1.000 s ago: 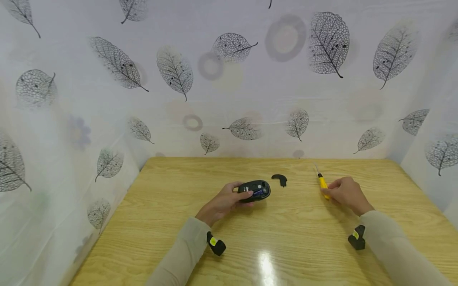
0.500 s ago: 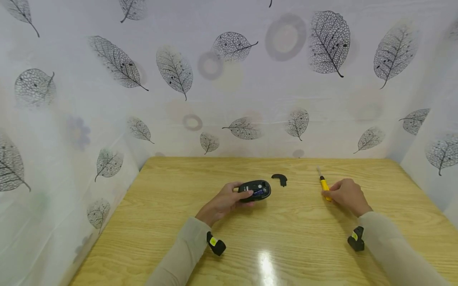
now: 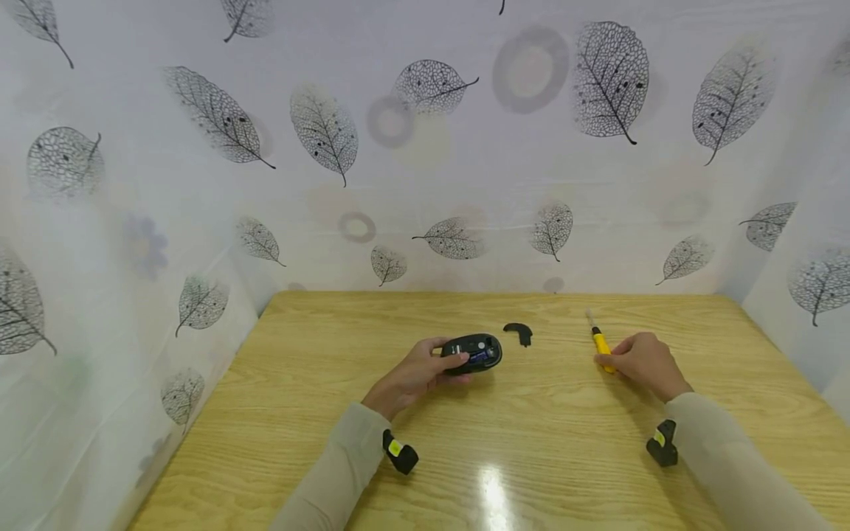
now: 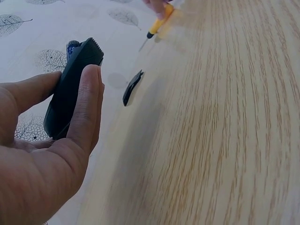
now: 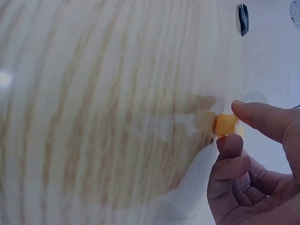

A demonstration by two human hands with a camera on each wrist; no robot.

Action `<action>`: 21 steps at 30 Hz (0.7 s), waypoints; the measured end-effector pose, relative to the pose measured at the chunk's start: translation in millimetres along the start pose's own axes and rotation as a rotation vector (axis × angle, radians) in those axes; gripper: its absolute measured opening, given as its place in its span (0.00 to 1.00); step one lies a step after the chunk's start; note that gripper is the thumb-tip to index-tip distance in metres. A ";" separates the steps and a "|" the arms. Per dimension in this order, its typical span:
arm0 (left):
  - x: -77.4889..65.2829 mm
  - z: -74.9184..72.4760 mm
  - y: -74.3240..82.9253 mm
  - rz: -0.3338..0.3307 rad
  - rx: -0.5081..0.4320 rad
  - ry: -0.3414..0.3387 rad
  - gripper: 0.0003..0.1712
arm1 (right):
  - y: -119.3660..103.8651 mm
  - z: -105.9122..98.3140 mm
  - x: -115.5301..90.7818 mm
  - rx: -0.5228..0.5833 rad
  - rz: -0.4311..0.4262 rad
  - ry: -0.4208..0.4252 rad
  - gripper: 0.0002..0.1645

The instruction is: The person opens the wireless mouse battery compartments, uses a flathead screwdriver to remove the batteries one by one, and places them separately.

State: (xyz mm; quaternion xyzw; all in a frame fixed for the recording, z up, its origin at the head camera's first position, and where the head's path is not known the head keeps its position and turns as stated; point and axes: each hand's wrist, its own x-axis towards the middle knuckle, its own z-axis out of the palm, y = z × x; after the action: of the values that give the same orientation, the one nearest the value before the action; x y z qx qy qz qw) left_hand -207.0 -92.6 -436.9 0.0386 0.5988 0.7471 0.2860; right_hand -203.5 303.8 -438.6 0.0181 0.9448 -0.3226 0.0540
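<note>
A: What does the mouse (image 3: 470,345) hang on just now?

B: Your left hand (image 3: 418,370) has it, held above the table (image 3: 531,450), underside up, the long axis running roughly left to right. The battery (image 3: 479,357) shows in the uncovered bay.

A: And the screwdriver (image 3: 600,343)?

B: Well apart from it, in your right hand (image 3: 645,361). The relation that matters: from your right fingers, the mouse and its battery lie to the left, while the shaft points away from you and slightly left. So the tool's long axis runs across the mouse's, and its tip faces past the battery, not at it.

A: How are the fingers set?

B: On the right, your thumb and forefinger pinch the handle near its butt, the gap just its width, with the other fingers curled underneath. Whether the tool touches the table, I can't tell. On the left, your thumb lies across the underside and your fingers back the other face, spread about as wide as the mouse is thick.

A: And the cover (image 3: 521,330)?

B: On the table, just beyond the mouse's right end. Your left hand is the nearer one.
</note>
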 end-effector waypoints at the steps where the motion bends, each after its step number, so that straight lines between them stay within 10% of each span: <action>1: -0.2 0.0 0.0 0.001 0.001 0.001 0.33 | -0.4 -0.7 -0.2 -0.002 -0.001 -0.003 0.24; 21: 0.8 -1.4 -0.9 0.016 0.010 -0.007 0.33 | -26.0 -13.0 -2.7 -0.036 -0.127 0.052 0.23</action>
State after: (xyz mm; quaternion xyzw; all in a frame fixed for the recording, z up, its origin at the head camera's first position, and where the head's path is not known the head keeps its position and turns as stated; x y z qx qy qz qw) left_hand -207.9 -93.3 -438.3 0.0476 0.6012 0.7462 0.2818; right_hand -203.9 291.2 -412.3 -0.0344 0.9508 -0.3077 0.0094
